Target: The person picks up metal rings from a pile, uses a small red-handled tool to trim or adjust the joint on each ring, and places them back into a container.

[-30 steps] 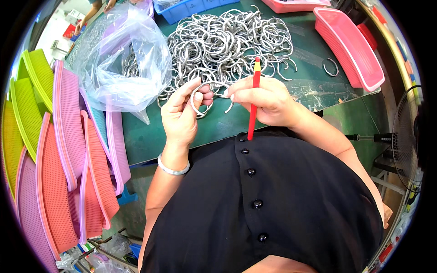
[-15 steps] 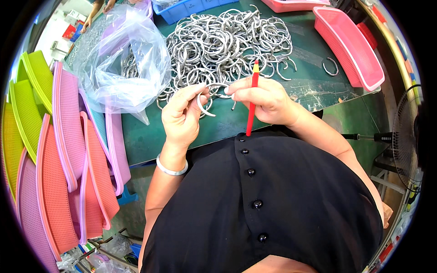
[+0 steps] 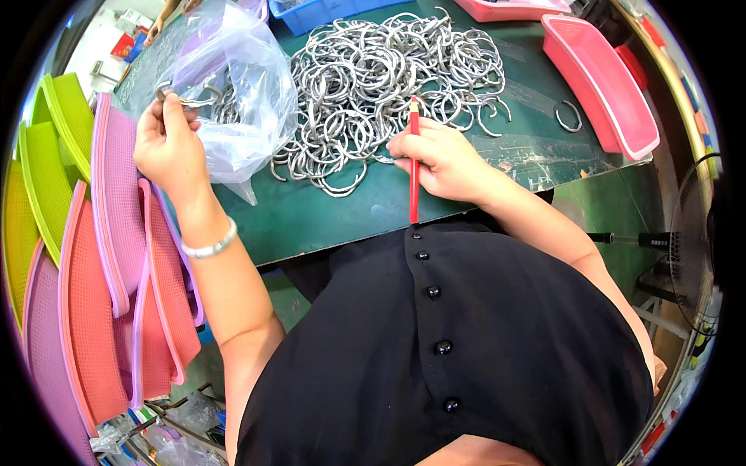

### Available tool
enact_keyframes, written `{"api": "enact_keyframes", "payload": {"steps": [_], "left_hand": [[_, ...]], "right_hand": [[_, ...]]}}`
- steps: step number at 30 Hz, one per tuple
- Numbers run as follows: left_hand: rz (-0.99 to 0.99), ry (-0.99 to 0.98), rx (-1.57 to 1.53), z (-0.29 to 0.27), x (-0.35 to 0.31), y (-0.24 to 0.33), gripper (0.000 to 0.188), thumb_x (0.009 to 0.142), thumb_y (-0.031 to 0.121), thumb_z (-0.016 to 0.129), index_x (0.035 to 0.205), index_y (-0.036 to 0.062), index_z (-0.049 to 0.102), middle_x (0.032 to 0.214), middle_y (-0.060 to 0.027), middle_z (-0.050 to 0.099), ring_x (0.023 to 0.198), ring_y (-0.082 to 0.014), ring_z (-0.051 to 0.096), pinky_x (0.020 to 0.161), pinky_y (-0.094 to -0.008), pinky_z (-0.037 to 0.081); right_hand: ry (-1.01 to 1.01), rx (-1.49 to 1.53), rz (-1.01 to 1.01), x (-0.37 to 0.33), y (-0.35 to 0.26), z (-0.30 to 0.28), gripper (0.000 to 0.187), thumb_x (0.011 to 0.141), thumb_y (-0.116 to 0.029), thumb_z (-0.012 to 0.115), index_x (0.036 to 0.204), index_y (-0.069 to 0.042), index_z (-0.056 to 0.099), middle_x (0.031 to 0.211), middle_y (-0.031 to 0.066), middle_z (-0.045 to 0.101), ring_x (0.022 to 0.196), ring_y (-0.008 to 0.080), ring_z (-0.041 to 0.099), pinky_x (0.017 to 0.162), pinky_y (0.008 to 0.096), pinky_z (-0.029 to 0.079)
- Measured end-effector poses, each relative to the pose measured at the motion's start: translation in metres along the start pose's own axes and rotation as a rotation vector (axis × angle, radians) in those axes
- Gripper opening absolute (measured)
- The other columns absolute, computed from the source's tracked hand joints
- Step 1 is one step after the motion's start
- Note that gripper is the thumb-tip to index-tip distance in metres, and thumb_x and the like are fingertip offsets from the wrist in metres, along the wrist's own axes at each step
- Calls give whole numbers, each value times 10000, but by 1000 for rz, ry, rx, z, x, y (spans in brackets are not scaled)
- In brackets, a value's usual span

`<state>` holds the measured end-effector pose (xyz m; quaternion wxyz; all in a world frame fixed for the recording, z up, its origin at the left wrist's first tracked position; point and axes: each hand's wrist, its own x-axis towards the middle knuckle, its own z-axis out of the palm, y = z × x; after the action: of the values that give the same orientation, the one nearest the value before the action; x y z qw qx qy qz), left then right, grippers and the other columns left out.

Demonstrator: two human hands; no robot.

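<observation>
At the left edge of the clear plastic bag, my left hand is closed on an open metal ring, pinched between thumb and fingertips; more than one ring may be there. Grey rings show inside the bag. My right hand is closed with a red pencil held upright across its fingers, its yellow-banded end upward. Its fingertips reach the near edge of a large heap of grey C-shaped metal rings. Whether they also grip a ring is hard to make out.
Everything lies on a green worktable. One loose ring sits beside a pink basket at right. A blue crate stands behind the heap. Stacked coloured baskets crowd my left. A fan is far right. Another person's hand shows at top left.
My left hand has moved left and away with a ring, from above the table's near edge to the bag. The right hand, still holding the pencil, has shifted slightly left toward the heap.
</observation>
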<state>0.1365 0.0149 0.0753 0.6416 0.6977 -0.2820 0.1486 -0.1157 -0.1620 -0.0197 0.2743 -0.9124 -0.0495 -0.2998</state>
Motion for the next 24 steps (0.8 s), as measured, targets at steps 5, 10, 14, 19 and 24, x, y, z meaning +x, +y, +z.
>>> {"api": "enact_keyframes", "payload": {"steps": [5, 10, 14, 19, 24], "left_hand": [[328, 62, 665, -9, -2, -19, 259, 796, 84, 631, 1036, -15, 617, 798, -59, 609, 593, -100, 521, 527, -223, 414], [540, -8, 491, -3, -58, 9, 160, 794, 35, 609, 945, -6, 640, 753, -57, 582, 588, -135, 483, 514, -249, 392], [518, -168, 352, -1, -100, 13, 124, 795, -33, 580, 895, 1, 644, 748, -63, 583, 596, -120, 493, 496, -229, 376], [362, -234, 244, 0, -126, 4, 116, 785, -42, 589, 886, -12, 638, 761, -66, 585, 610, -101, 514, 522, -202, 410], [282, -279, 209, -5, -132, 3, 120, 783, -44, 588, 885, -13, 641, 756, -60, 583, 592, -85, 499, 511, -196, 404]], "right_hand": [[-24, -260, -93, 10, 2, 15, 160, 656, -73, 637, 776, -115, 540, 743, 40, 539, 748, 234, 502, 653, 339, 439], [-13, -283, -149, 27, 2, 24, 153, 650, -86, 633, 762, -107, 531, 747, 44, 539, 767, 232, 501, 656, 335, 437], [7, -246, -195, 59, 3, 25, 201, 648, -13, 628, 807, -70, 520, 914, 55, 589, 827, 261, 527, 710, 349, 451], [-156, -284, -300, 98, 2, 37, 175, 677, -54, 603, 837, -64, 534, 879, 63, 588, 835, 248, 551, 693, 346, 465], [-286, -222, -365, 109, 8, 41, 129, 693, -54, 581, 797, -64, 506, 742, 80, 541, 754, 281, 573, 631, 384, 464]]}}
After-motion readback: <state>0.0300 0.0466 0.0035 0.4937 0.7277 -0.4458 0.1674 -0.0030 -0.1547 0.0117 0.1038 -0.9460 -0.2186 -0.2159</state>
